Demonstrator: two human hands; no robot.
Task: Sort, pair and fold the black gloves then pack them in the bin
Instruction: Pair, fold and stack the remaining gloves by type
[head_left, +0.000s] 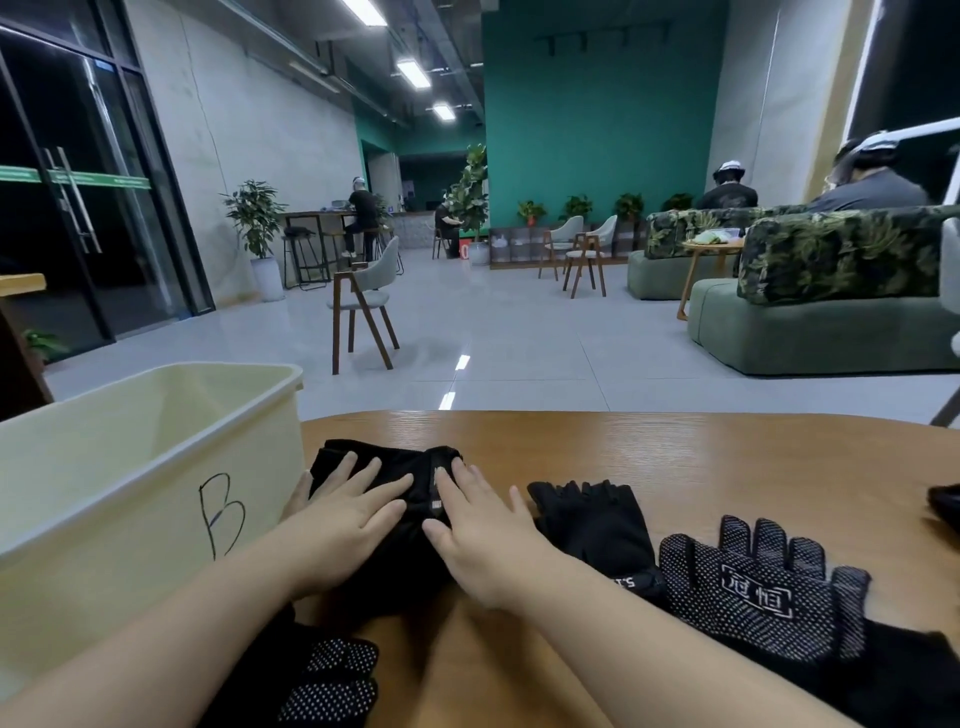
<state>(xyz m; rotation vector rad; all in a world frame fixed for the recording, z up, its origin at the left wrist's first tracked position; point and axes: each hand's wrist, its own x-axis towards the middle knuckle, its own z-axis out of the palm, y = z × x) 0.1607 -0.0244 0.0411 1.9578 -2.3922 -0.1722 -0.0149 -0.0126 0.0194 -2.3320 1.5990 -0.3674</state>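
A black glove (395, 467) lies folded on the wooden table (727, 457) just right of the cream bin (150, 457) marked B. My left hand (337, 525) and my right hand (483, 540) both press flat on it, fingers straight and spread. To the right lies a black fingerless glove (597, 525). Beyond it, a black glove with white grip dots (753, 587) has its palm up. Another dotted glove (332, 680) shows under my left forearm at the near edge. The bin's inside shows nothing in the part I see.
A dark object (945, 504) peeks in at the table's right edge. Beyond the table is a tiled floor with a wooden chair (363, 301), green sofas (821, 312) and people seated far off.
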